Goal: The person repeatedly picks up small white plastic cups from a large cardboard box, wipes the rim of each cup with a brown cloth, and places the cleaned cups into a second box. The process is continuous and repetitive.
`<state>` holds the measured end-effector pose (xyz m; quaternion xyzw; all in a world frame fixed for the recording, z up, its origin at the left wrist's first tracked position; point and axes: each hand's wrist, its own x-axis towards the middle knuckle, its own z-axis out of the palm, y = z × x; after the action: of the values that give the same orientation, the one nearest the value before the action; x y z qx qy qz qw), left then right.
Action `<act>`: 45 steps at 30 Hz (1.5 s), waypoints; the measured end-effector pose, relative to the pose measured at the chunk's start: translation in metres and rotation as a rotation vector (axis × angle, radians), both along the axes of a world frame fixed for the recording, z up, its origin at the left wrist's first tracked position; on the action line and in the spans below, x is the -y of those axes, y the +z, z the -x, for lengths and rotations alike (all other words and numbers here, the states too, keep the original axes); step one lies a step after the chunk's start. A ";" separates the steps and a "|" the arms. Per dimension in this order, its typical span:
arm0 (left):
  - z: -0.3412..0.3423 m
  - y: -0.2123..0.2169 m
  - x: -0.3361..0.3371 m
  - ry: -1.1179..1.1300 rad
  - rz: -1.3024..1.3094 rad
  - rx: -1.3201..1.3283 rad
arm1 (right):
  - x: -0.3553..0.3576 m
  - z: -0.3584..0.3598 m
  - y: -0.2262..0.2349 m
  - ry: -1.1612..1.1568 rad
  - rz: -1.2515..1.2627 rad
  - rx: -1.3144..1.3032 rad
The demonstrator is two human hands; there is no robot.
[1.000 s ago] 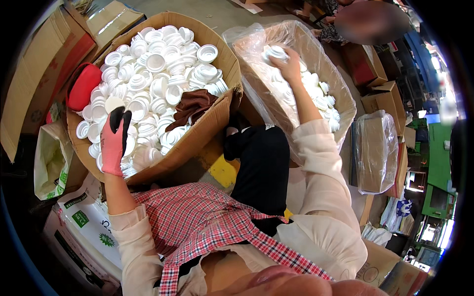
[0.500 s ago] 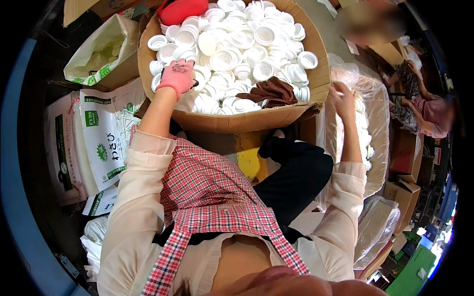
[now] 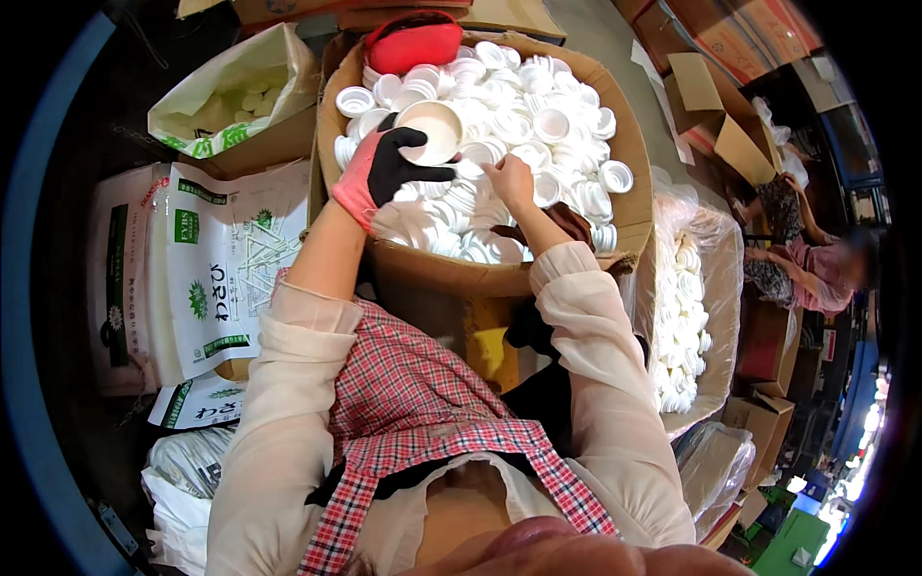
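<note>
A large cardboard box [image 3: 403, 259] in front of me is heaped with white plastic lids [image 3: 509, 120]. My left hand [image 3: 384, 168], in a pink glove with a black palm, grips one round white lid [image 3: 437, 134] by its edge. That lid is raised above the heap, its hollow side towards me. My right hand [image 3: 512, 182] is bare and reaches over the heap to the right of the raised lid. Its fingertips are drawn together; whatever they pinch is too small to make out. A brown cloth [image 3: 567, 223] lies partly behind my right wrist.
A red pouch [image 3: 413, 43] rests at the box's far left. White bags [image 3: 226, 91] stand left. To the right, a plastic-lined box [image 3: 720, 355] holds more white lids. Cardboard boxes [image 3: 725, 130] and another person [image 3: 816, 259] are farther right.
My left hand has turned over and lifted a lid from the heap. My right hand has moved left, from the lined box to over the big box.
</note>
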<state>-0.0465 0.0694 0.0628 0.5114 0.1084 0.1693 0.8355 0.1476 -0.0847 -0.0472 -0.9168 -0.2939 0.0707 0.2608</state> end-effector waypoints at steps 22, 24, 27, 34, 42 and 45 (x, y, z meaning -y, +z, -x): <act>-0.025 0.050 0.066 -0.246 0.880 0.470 | 0.123 0.021 0.163 0.381 -1.327 -1.120; -0.030 0.046 0.069 -0.260 0.848 0.438 | 0.132 0.017 0.162 0.376 -1.261 -1.044; -0.036 0.050 0.077 -0.325 0.765 0.395 | 0.137 0.023 0.169 0.426 -1.286 -0.926; -0.052 0.046 0.092 -0.354 0.859 0.440 | 0.127 0.063 0.203 0.621 -1.054 -0.402; -0.047 0.058 0.119 -0.354 0.611 0.345 | 0.117 0.076 0.198 0.518 -0.695 0.452; -0.045 0.057 0.122 -0.316 0.372 0.394 | 0.116 0.076 0.197 0.525 -0.659 0.512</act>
<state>-0.0018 -0.0526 0.1195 0.3176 -0.1071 0.1104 0.9356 0.0711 -0.2008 0.1498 -0.6685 -0.5765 -0.1902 0.4296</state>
